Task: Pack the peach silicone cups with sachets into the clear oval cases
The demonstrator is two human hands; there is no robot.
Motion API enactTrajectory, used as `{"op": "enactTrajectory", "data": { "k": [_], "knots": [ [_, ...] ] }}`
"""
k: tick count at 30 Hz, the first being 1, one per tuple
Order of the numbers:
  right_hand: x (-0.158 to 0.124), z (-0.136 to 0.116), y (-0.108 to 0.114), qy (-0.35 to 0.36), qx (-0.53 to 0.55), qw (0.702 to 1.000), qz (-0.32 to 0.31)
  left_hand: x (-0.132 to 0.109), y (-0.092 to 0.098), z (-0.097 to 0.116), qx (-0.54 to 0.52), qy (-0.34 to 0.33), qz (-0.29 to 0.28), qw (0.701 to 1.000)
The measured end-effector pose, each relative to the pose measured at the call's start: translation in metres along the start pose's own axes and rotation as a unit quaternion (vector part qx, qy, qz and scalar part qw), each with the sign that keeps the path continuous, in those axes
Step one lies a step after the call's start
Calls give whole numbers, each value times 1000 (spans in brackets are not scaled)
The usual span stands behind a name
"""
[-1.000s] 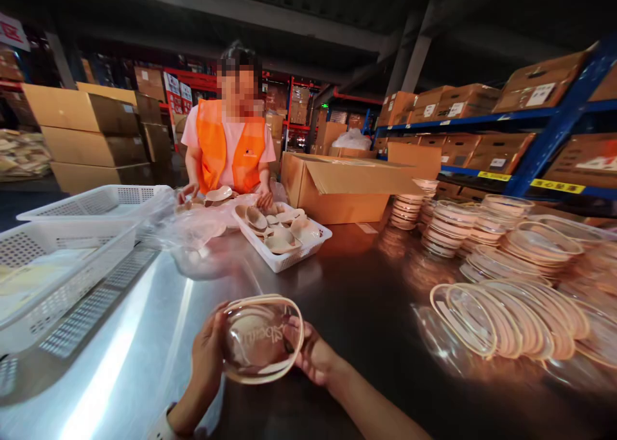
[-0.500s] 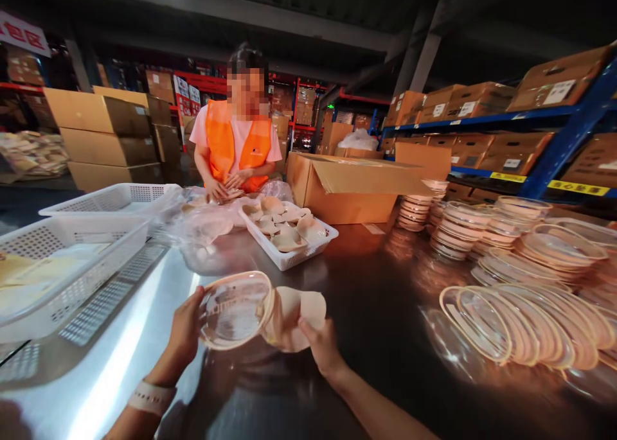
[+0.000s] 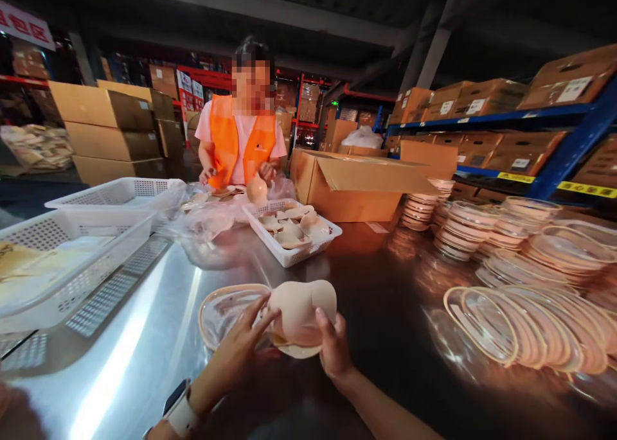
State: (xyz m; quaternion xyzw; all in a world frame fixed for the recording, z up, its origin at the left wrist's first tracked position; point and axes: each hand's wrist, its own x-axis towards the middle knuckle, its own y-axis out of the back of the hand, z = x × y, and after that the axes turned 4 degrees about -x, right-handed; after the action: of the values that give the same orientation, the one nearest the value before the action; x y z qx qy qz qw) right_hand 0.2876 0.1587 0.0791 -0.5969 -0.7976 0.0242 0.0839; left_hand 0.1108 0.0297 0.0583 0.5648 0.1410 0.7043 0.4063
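Note:
A beige moulded cup piece (image 3: 299, 308) with rounded bulges is held over the metal table (image 3: 159, 363). My right hand (image 3: 335, 350) grips its right end, thumb on top. My left hand (image 3: 241, 343) reaches across a clear oval case with a beige rim (image 3: 216, 302), its fingertips at the left edge of the cup piece. The case lies under and beyond my left hand, partly hidden by it. Below the cup piece another beige edge shows, partly covered.
Ahead stands a white basket (image 3: 289, 257) of beige cups, beside plastic bags (image 3: 207, 234) and an open carton (image 3: 357, 202). White baskets (image 3: 110, 279) are at left, clear cases (image 3: 530, 324) at right. A person in an orange vest (image 3: 224, 138) works across the table.
My left hand has let go of the clear case's left side and moved right to the cup piece. The case now sits lower. The person opposite has moved their hands apart.

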Motion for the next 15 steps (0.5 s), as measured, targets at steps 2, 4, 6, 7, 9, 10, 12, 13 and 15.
{"op": "enactTrajectory", "data": {
  "k": [2, 4, 6, 7, 9, 10, 12, 13, 15],
  "knots": [
    [-6, -4, -2, -6, -5, 999, -47, -4, -5, 2, -32, 17, 5, 999],
    [-11, -11, -4, -11, 3, 994, -107, -5, -6, 3, -59, 47, 30, 997],
    [-15, -18, -7, -14, 35, 986, -163, -5, -6, 2, -85, 77, 38, 993],
    [-16, -20, -9, -13, 51, 982, -181, -4, -6, 1, -103, 81, 31, 991],
    [-17, -21, -10, -8, 71, 977, -199, -5, -6, -2, -151, 81, 12, 985],
    [-16, -20, -11, -8, 74, 976, -204, -5, -7, -4, -175, 85, 5, 981],
    [-16, -17, -10, -24, 68, 974, -215, -5, -9, -6, -205, 110, 10, 973],
    [-16, -14, -10, -34, 61, 974, -217, -5, -10, -7, -210, 124, 16, 970],
    [-16, -11, -9, -52, 30, 976, -210, -3, -10, -6, -206, 134, 23, 969]
  ]
}}
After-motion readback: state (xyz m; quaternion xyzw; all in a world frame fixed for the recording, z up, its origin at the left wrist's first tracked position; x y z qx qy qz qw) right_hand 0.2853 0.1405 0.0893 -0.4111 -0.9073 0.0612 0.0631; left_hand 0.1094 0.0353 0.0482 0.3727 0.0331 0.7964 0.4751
